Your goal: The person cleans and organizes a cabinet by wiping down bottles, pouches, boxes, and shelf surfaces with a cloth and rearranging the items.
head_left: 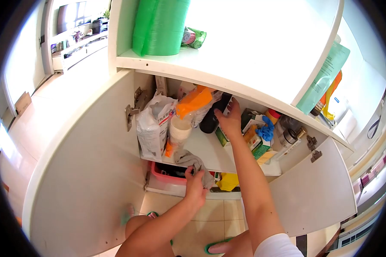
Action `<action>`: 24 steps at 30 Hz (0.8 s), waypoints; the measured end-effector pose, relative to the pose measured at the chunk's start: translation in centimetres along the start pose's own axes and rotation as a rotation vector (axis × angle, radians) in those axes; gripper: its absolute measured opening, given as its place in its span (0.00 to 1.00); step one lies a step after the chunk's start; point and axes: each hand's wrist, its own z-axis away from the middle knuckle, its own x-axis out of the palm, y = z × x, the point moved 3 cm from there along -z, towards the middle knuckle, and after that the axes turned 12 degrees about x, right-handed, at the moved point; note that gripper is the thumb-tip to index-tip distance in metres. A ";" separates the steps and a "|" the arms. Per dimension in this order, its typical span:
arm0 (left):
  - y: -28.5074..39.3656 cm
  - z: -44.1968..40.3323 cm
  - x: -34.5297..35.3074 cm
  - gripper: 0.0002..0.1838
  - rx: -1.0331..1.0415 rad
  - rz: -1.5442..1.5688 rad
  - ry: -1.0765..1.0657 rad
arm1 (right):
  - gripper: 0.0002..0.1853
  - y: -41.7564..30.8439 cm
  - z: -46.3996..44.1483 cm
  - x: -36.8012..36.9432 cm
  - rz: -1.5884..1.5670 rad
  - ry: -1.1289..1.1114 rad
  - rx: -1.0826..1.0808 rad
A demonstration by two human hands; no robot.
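My left hand [194,185] is closed on a crumpled grey cloth [192,160], which drapes over the front edge of the cupboard shelf. My right hand [230,119] reaches into the cupboard, thumb and fingers about the right side of a black bottle [210,121] that leans towards the back. Left of the bottle stands a sleeve of paper cups [180,129] with an orange wrapper [194,101] above it. A white plastic bag [151,128] with red print is at the shelf's left end. A green box [222,137] lies just below my right hand.
Several small boxes [260,147], a blue glove-like bundle [266,128] and clear jars [288,138] fill the right side. Below are a pink bin [167,177] and a yellow item [228,182]. Open doors [85,171] flank me; a green roll [161,28] stands above.
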 end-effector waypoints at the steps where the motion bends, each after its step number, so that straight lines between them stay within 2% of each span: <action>1: 0.0 0.0 0.0 0.27 0.002 0.001 0.001 | 0.34 0.1 -0.9 0.7 -0.001 -0.001 -0.001; 3: -0.1 0.1 0.0 0.27 0.009 0.044 -0.025 | 0.40 0.0 -2.2 1.7 0.010 -0.012 -0.024; 7: -0.2 -0.1 -0.2 0.28 0.019 0.042 -0.027 | 0.39 -1.5 -2.1 1.5 0.073 0.022 0.085; 9: 0.0 0.2 0.1 0.31 -0.014 0.058 -0.065 | 0.39 -3.5 -1.2 0.3 -0.024 -0.173 0.310; 10: 0.2 0.4 0.2 0.31 -0.014 0.059 -0.065 | 0.39 -3.2 -0.8 0.3 -0.023 -0.173 0.310; 12: 0.6 0.7 0.4 0.33 -0.029 0.048 -0.058 | 0.38 -2.6 -0.1 -0.3 0.035 -0.038 0.146; 16: 0.5 1.1 0.7 0.34 0.004 0.004 -0.054 | 0.37 -2.1 1.5 -1.9 -0.044 0.016 0.097; 18: -0.7 0.0 0.0 0.35 0.210 -0.131 -0.027 | 0.36 -2.9 2.6 -3.8 -0.104 0.006 0.090; 22: -0.4 0.8 0.2 0.33 0.324 -0.155 -0.040 | 0.36 -3.9 5.3 -7.6 -0.172 -0.027 0.076; 24: 0.2 1.3 0.2 0.30 0.336 -0.218 -0.141 | 0.36 -4.2 7.4 -9.7 -0.464 -0.110 0.140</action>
